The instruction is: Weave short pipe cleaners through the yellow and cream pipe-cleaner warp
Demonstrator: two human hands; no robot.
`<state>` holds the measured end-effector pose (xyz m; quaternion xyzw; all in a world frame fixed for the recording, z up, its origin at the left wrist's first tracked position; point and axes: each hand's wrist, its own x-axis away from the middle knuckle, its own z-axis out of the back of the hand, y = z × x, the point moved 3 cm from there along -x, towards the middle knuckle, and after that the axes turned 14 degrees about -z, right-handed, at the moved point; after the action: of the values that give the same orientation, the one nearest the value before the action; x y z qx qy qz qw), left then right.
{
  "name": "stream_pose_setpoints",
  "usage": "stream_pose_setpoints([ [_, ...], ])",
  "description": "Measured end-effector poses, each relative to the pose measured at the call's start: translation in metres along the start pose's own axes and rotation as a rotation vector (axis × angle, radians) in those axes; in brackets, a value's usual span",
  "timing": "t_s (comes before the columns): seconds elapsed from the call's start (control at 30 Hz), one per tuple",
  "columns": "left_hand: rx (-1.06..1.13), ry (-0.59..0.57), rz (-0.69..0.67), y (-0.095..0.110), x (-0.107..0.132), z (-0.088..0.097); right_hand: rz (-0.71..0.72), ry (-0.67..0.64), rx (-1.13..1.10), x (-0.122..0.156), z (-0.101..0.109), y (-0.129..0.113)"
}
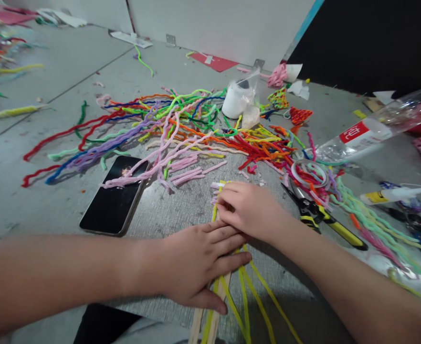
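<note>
My left hand (pixel 206 260) lies flat, fingers stretched, across several yellow pipe cleaners (pixel 244 296) and pale wooden strips (pixel 213 329). The yellow strands fan out from under it toward me. Just beyond, my right hand (pixel 251 208) is closed in a pinch at the far end of the strands. Short pink pipe cleaner pieces (pixel 215 185) poke out to the left of its fingertips. The exact grip is partly hidden by the fingers. Cut pink pieces (pixel 187 174) lie a little farther off on the grey table (pixel 167 205).
A phone (pixel 112 200) lies at left under pink pipe cleaner ends. Many-coloured pipe cleaners (pixel 131 119) spread behind, around a white roll (pixel 234 100). Yellow-black pliers (pixel 325 220), a tape ring (pixel 309 173), a glue tube (pixel 393 195) and a clear plastic package (pixel 364 129) are at right.
</note>
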<state>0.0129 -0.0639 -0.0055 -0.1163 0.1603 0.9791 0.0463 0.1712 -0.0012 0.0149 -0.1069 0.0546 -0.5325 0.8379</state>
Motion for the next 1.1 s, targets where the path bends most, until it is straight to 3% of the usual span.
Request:
stream_pose_setpoints([
  [0.23, 0.017, 0.023, -0.006, 0.0, 0.002, 0.001, 0.042, -0.078, -0.099, 0.005, 0.012, 0.008],
  [0.43, 0.026, 0.004, 0.013, 0.001, 0.003, 0.0, -0.011, -0.084, -0.027, 0.007, 0.011, 0.005],
  [0.6, 0.013, -0.02, 0.009, 0.001, 0.001, 0.001, 0.027, -0.086, 0.042, 0.006, 0.009, 0.003],
  [0.9, 0.014, 0.014, -0.007, 0.002, 0.0, 0.0, -0.034, -0.161, 0.163, 0.005, 0.007, -0.001],
  [1.1, 0.074, -0.006, -0.016, -0.002, 0.001, -0.002, -0.036, -0.174, -0.01, 0.005, 0.018, 0.012],
])
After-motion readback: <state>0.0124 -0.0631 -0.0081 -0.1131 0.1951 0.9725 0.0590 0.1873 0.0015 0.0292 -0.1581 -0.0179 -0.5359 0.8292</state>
